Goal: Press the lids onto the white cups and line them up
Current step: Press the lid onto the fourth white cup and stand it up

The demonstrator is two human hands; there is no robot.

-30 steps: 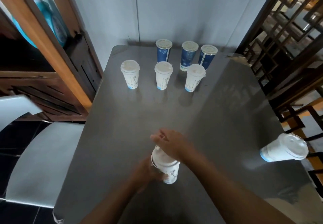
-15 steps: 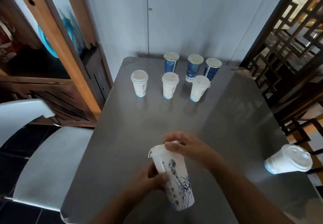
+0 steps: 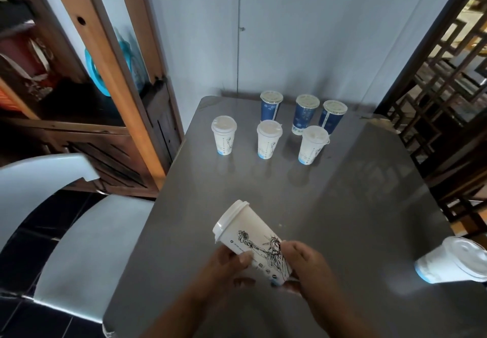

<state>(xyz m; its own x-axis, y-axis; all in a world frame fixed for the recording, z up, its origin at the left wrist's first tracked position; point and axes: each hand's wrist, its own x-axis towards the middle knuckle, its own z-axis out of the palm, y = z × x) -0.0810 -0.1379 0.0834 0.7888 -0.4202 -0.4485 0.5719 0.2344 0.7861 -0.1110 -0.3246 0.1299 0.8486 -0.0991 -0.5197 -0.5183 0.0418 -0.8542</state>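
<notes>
Left hand, right hand both grip lidded white cup, tilted. Advise: right it, set beside row of three white cups, evenly spaced.

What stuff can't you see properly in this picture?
- Held cup, head view: its base is hidden behind the right hand and left hand, and the small print is too tiny to read.
- Cup at the right: blurred, partly cut off by the picture's edge.
- Blue cups: lower parts hidden behind the white cups.
- Shelf: items dark, blurred.
</notes>
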